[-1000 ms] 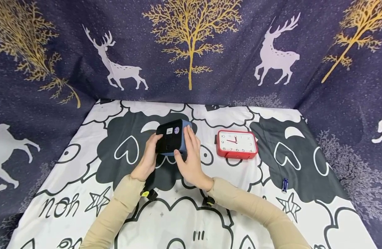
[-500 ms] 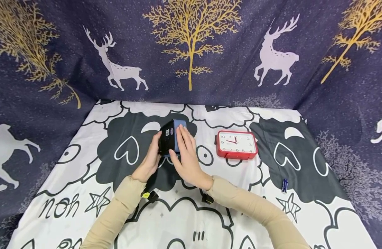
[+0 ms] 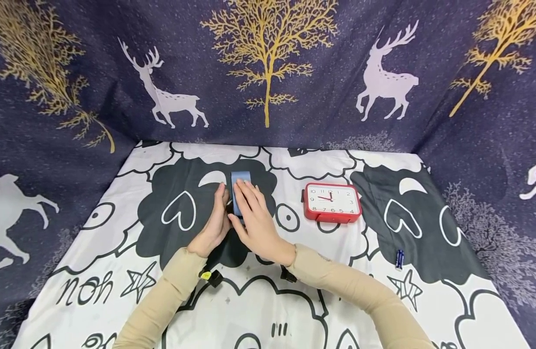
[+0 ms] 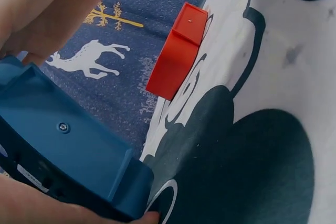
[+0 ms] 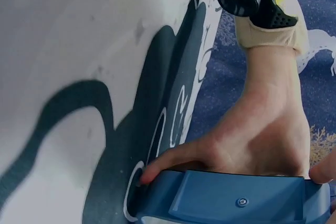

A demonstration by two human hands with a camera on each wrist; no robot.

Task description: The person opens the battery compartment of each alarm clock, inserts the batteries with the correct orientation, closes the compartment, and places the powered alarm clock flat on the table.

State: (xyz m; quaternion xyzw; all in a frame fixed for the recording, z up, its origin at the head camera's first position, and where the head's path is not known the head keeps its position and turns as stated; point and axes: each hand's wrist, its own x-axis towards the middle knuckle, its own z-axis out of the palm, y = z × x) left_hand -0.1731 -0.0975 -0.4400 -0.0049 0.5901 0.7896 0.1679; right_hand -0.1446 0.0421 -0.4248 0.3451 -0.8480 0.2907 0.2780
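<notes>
Both hands hold a blue table clock (image 3: 240, 176) with a black back, left of centre over the cloth. In the head view its narrow blue side faces up, and the face is hidden. My left hand (image 3: 214, 220) grips it from the left, its palm at the black back. From the right, my right hand (image 3: 255, 220) holds it, fingers laid over the blue side. A recessed panel with a screw shows on the clock's blue underside (image 4: 68, 135) in the left wrist view. To the right, a red table clock (image 3: 332, 199) lies face up.
Small blue batteries (image 3: 400, 259) lie on the right part of the patterned tablecloth (image 3: 250, 300). A dark cloth backdrop (image 3: 311, 102) with deer and trees stands behind and at both sides.
The blue clock has been turned so its black back faces left instead of up toward the head camera. Both hands have turned with it, and the right hand has shifted left.
</notes>
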